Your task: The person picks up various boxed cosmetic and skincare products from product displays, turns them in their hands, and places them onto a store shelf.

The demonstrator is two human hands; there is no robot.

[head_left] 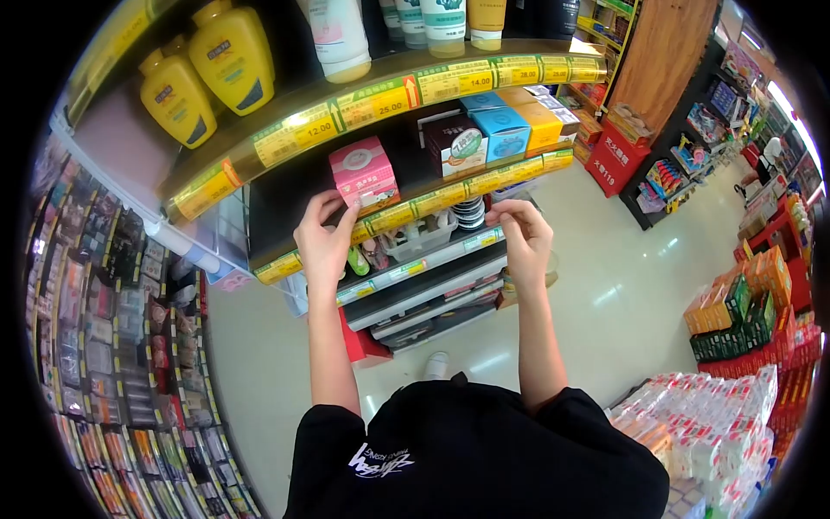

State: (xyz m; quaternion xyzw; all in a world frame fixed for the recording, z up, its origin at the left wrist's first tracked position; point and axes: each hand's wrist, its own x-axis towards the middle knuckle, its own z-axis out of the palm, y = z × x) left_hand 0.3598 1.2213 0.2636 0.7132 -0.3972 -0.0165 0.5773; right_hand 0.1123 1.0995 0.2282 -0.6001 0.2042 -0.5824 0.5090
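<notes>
A pink box (365,176) stands on the dark second shelf, close to its front edge. My left hand (322,232) is at the box's lower left corner, with thumb and fingers closed against it. My right hand (526,235) is raised in front of the same shelf's right part, fingers loosely bent and apart, with nothing visible in them. Nearest to it on that shelf are a dark box (453,145), a blue box (504,133) and a yellow box (540,121).
Yellow bottles (232,56) and a white tube (337,39) stand on the shelf above. Lower down sits a clear bin (419,238). A red box (616,154) is on the floor at right. Stacked packages (709,424) stand behind right, and racks (112,320) line the left.
</notes>
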